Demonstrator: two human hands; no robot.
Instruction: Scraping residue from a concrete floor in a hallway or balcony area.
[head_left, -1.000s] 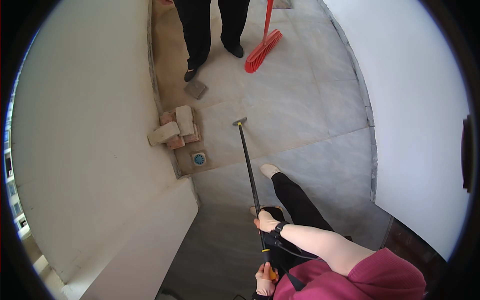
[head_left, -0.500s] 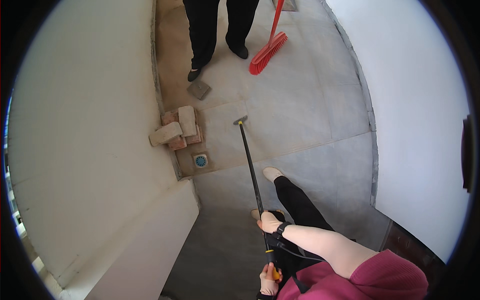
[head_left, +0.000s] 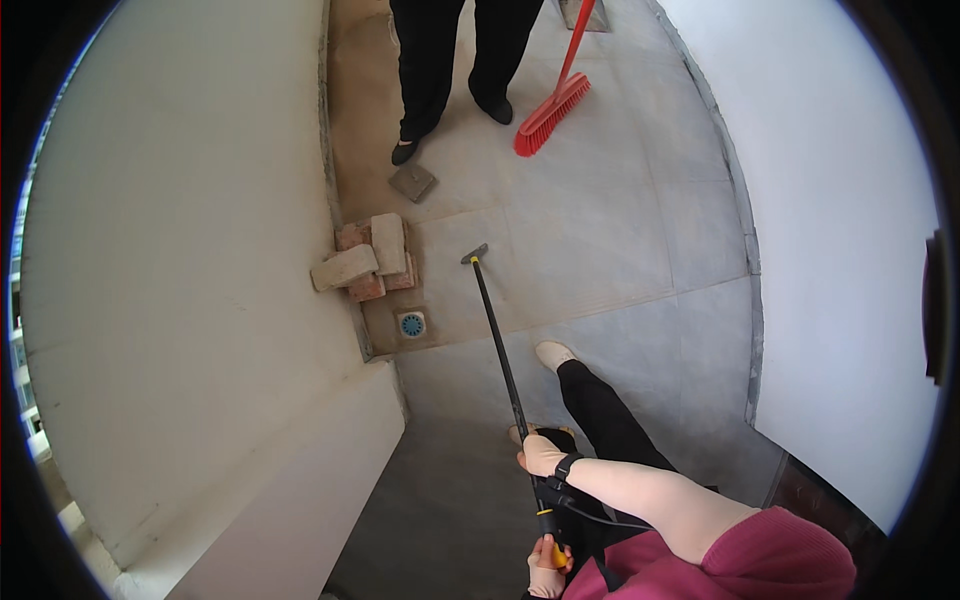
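Observation:
A long black pole runs out across the floor, with a yellow collar and a narrow grey head resting on the tiles at its far end; I cannot make out whether that head is a blade or a brush. My right hand, in a pale sleeve with a black wristband, wraps round the shaft partway up. Below it, my left hand is closed round the near end, where black and yellow grip parts show. Several bricks are piled left of the head, beside a blue round floor drain.
A co-worker in black trousers stands ahead, with a red broom to the right. Near their foot lies a square grey slab. White walls close in on both sides. My own shoe stands right of the pole.
The grey head has come slightly nearer and to the left across the floor, and it lies at a steeper slant. Both hands keep their hold. The whole view has shifted a little.

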